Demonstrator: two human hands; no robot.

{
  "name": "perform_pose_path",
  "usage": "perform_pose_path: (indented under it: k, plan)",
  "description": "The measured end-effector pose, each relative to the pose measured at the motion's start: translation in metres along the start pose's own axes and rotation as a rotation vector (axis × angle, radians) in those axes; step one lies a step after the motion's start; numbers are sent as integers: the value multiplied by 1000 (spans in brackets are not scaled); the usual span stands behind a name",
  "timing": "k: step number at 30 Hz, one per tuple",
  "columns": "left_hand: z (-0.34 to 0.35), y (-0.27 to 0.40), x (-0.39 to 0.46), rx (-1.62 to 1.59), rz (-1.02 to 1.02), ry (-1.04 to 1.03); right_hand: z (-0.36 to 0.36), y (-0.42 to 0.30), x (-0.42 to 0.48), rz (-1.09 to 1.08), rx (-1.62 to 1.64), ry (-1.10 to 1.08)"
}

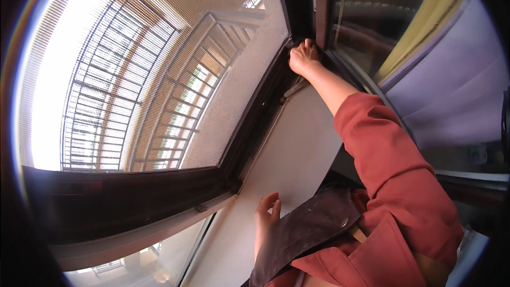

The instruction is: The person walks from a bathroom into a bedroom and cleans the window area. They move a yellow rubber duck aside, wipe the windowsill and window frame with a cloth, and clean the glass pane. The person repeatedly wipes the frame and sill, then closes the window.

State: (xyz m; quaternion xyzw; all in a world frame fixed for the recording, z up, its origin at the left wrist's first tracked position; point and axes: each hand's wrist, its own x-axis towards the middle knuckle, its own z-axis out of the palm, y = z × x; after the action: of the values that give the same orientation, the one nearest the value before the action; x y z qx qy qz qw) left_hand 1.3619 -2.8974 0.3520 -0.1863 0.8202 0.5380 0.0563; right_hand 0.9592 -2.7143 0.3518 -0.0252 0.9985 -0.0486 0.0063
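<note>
My right hand reaches up to a corner of the dark window frame, with its fingers bent in against it. What lies under those fingers is hidden; a dark patch there cannot be told from the frame. To its left a mesh insect screen fills the frame. A small metal stay arm sits just below my wrist. My left hand hangs lower down before the pale sill, its fingers loosely curved, with a gap at the thumb and nothing seen in it.
At right, a glass pane stands before a yellow and lilac curtain. Another glass pane is at lower left. Railings show through the mesh. A dark apron strap crosses my red shirt.
</note>
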Motion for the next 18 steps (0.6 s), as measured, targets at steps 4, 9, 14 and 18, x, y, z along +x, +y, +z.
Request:
perform_pose_path:
  k: [4, 9, 14, 18]
  plan:
    - [-8, 3, 0, 20, -42, 21, -17, 8, 16, -114, 57, -178]
    - [-9, 4, 9, 24, 8, 14, -19, 18, 0, -262, 3, -172]
    - [-4, 8, 15, 47, 57, -16, -5, 14, -18, -353, 41, -51]
    - [-1, -2, 12, 42, 43, -7, 10, -1, -39, -488, 46, 153]
